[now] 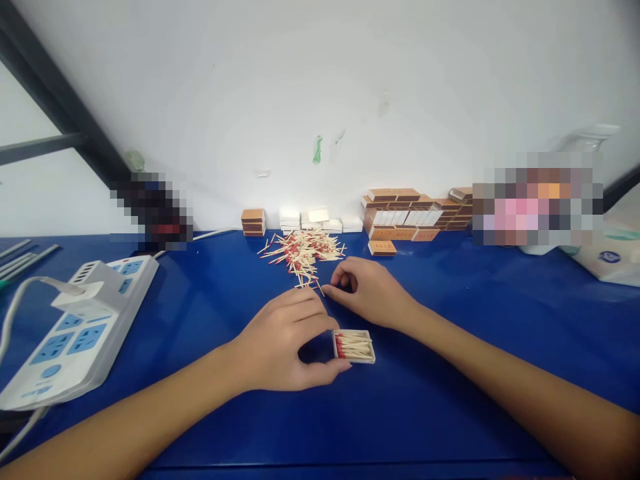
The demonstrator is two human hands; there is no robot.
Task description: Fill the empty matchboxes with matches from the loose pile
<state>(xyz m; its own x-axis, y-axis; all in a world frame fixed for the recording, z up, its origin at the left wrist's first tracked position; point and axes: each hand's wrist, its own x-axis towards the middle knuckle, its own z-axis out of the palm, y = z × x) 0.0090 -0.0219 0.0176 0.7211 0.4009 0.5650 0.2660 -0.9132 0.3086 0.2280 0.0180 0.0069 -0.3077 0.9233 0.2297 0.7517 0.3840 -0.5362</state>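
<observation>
My left hand grips the left end of a small white matchbox tray between thumb and fingers. Inside the tray lie several matchsticks, their red heads towards my left hand. My right hand is curled beyond the tray, its thumb and finger at a single matchstick. That stick is at the near edge of a loose heap of red-headed matches. Part of the tray's left end is covered by my left fingers.
White trays stand behind the heap, with brown matchboxes to their left. A wall of stacked matchboxes is at the back right, one matchbox before it. A white power strip lies left on the blue table.
</observation>
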